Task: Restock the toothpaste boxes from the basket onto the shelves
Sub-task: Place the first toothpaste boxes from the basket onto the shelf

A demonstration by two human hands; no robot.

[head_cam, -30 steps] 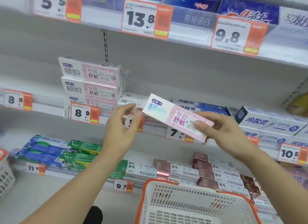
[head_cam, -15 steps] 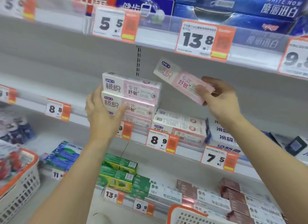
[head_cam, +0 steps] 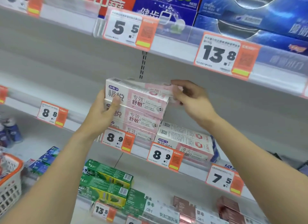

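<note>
A pink-and-white toothpaste box (head_cam: 141, 85) lies tilted and blurred on top of a stack of matching boxes (head_cam: 138, 117) on the middle shelf (head_cam: 80, 123). My right hand (head_cam: 193, 102) pinches the box's right end between fingers and thumb. At the stack's left end, my left hand (head_cam: 101, 113) wraps round it, thumb across the front of the upper boxes and fingers hidden behind. A white basket with an orange rim (head_cam: 10, 172) shows at the left edge.
Other pink-and-white boxes (head_cam: 186, 140) lie right of the stack, behind an 8.9 price tag (head_cam: 165, 155). Green boxes (head_cam: 108, 180) and dark red boxes (head_cam: 228, 205) fill the shelf below. The upper shelf (head_cam: 175, 47) holds blue boxes close overhead.
My right hand has brought the box up and left from above the basket onto the stack's top. My left hand has moved to the stack's left end and taken hold. The view has tilted up.
</note>
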